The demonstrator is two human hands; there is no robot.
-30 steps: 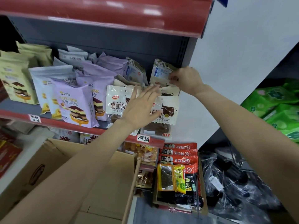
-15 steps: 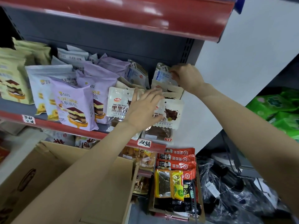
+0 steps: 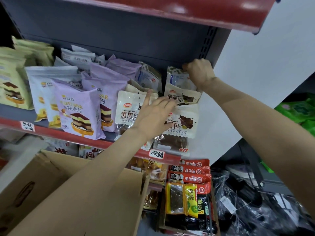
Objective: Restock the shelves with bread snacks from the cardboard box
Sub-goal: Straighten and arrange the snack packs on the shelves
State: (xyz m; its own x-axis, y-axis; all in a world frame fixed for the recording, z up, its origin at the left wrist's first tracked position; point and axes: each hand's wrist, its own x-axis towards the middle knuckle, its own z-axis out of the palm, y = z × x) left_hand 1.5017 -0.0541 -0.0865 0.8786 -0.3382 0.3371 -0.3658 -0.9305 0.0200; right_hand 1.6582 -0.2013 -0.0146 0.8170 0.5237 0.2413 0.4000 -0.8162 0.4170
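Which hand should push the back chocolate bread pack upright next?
Right. The right hand already grips the back pack at its top; the left hand lies flat on the front packs.

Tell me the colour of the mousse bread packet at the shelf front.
Light purple mousse bread packet, seen clearly in the head view.

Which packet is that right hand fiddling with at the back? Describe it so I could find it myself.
Start at the grey shelf with the red front edge and go to its right end, by the white wall. The right hand grips the rearmost packet there. Unlike the cream chocolate-bread packets in front, it shows a pale blue printed panel.
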